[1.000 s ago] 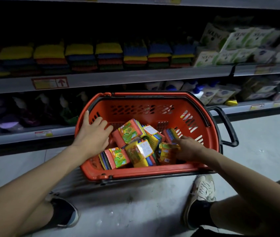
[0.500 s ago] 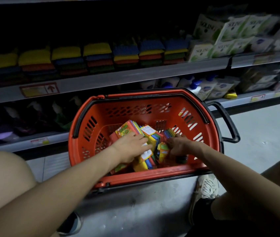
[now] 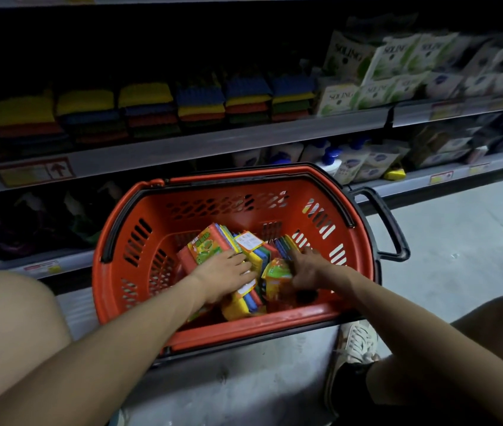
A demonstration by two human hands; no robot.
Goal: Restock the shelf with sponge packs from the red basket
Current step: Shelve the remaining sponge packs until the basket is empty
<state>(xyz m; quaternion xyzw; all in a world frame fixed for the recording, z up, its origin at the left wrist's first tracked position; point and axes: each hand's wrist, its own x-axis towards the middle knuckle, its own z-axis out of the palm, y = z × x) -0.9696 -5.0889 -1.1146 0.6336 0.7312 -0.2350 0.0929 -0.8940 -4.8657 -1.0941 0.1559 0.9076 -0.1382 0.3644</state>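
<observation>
A red basket (image 3: 139, 290) stands on the floor in front of me with several colourful sponge packs (image 3: 210, 245) heaped inside. My left hand (image 3: 224, 272) lies on top of the heap, its fingers stretched across a yellow pack with a white label (image 3: 251, 244). My right hand (image 3: 310, 267) reaches in from the right and grips an orange-yellow sponge pack (image 3: 276, 276) at its side. On the shelf (image 3: 182, 146) behind the basket, stacked sponges (image 3: 145, 109) in yellow, blue, red and green sit in a row.
White pouches (image 3: 376, 75) fill the right of that shelf. A lower shelf holds blue-capped bottles (image 3: 331, 158) and dark spray bottles (image 3: 31, 222) at the left. The basket's black handle (image 3: 388, 222) sticks out right. My knees and a shoe (image 3: 356, 348) flank the basket.
My left hand left the basket's left rim and went down onto the packs. My right hand stayed in the basket on its pack. The view shifted slightly.
</observation>
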